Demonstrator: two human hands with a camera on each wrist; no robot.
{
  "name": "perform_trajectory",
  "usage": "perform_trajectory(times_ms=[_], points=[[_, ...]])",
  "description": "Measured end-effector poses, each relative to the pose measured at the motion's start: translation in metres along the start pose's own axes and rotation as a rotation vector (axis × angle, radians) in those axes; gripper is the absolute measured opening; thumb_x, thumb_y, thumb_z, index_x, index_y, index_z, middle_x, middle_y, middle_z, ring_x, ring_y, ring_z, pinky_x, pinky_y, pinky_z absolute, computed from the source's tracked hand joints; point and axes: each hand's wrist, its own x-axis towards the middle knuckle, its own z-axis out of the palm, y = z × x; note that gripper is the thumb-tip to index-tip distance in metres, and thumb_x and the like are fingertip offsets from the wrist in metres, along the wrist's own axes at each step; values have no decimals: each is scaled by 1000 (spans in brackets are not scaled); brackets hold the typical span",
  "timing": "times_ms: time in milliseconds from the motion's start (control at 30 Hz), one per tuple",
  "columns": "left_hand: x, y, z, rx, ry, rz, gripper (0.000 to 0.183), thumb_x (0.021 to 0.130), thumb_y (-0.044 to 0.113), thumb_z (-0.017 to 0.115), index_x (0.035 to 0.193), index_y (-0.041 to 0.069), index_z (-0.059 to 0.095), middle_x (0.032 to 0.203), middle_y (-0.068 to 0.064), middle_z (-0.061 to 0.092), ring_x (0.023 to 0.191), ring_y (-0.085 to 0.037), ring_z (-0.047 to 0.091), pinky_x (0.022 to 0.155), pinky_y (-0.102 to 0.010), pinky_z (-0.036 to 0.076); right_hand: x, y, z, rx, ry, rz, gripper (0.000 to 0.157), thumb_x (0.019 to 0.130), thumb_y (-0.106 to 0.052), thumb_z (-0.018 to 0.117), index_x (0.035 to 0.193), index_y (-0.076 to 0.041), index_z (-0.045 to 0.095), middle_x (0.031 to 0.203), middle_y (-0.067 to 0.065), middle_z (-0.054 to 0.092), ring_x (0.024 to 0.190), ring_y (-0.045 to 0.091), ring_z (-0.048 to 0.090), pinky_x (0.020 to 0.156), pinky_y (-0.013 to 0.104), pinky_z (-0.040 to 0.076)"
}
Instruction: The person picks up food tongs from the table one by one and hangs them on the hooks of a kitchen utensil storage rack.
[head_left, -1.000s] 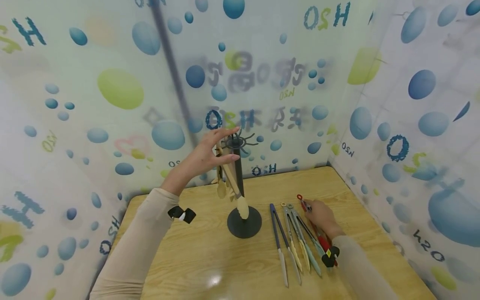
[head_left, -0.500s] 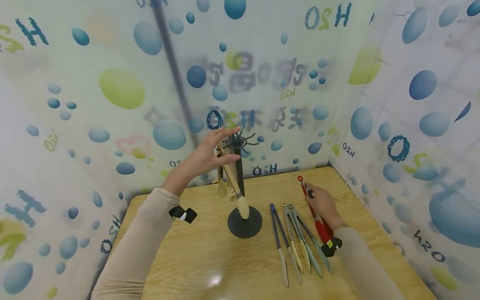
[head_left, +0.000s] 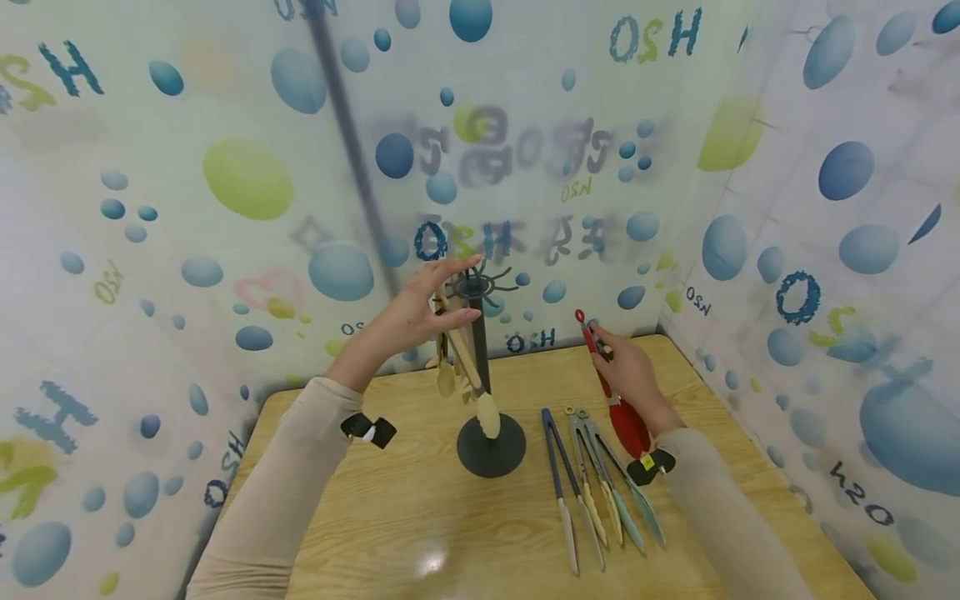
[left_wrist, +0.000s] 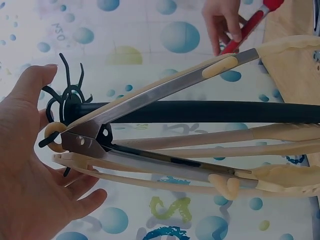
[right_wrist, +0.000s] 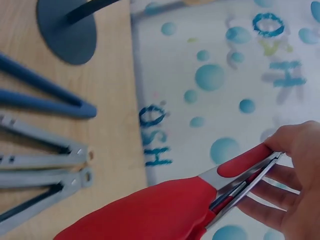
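My left hand (head_left: 408,312) is spread around the top of a black hook rack (head_left: 481,354), thumb and fingers to either side of its hooks. Cream-tipped metal tongs (left_wrist: 165,82) hang there from a hook by their ring, their arms apart. More beige utensils (left_wrist: 210,140) hang behind them, partly hidden. Red tongs (head_left: 628,427) are held up off the table by my right hand (head_left: 630,373), to the right of the rack. That hand grips them near the ring end, and the red heads (right_wrist: 150,212) point down toward the table.
On the wooden table (head_left: 375,517) right of the rack's round base (head_left: 491,454) lie blue tongs (head_left: 556,467), cream-tipped tongs (head_left: 583,467) and pale green tongs (head_left: 643,500). A printed sheet (head_left: 247,179) with blue drops encloses the back and sides.
My right hand has lifted the red tongs from beside the other tongs, moving away from me and a little leftward. My left hand stays at the rack top.
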Motion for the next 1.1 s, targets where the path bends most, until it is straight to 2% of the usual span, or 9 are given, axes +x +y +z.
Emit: perform_trajectory(times_ms=[100,267,367,500,800,967,1100], points=[[-1,1,0,0,3,-4,72,94,43,65,153,49,25,166,1,17,155,-32,14,115,-66,27,5,-12,0,21,18,-45,56,98,-19,61,151,-15,43,126,19,67,64,20,56,47,27,37],[-1,1,1,10,4,-11,72,94,44,65,154,48,24,167,-3,15,155,-34,12,115,-67,26,12,-31,-4,75,34,-121,57,99,-18,61,153,-17,41,130,17,64,87,28,67,57,29,46],[-1,2,1,10,4,-20,72,94,44,65,153,49,23,167,-6,13,155,-34,10,114,-69,26,15,-46,-9,120,27,-150,58,100,-17,60,154,-21,39,132,15,64,98,30,68,62,31,51],[-1,2,1,6,6,-36,72,94,45,65,153,50,23,168,-7,11,155,-35,9,114,-69,26,20,-65,-15,163,14,-178,58,101,-18,58,154,-26,36,133,14,63,101,29,66,63,33,53],[-1,2,1,9,-7,-43,74,94,43,65,155,47,22,168,-8,7,156,-35,5,115,-70,23,33,-101,-25,250,21,-272,58,102,-18,56,155,-26,35,138,15,59,108,31,65,72,42,59],[-1,0,1,8,-9,-47,74,94,43,65,154,48,22,168,-7,5,156,-35,3,115,-71,22,39,-117,-30,294,8,-306,58,102,-18,55,156,-27,34,138,16,59,110,31,65,73,44,60],[0,-1,1,19,-9,-45,74,94,44,64,155,47,22,168,-7,6,156,-36,3,115,-71,21,44,-125,-30,321,-23,-323,59,102,-17,54,156,-30,32,144,15,55,115,30,64,79,45,60]])
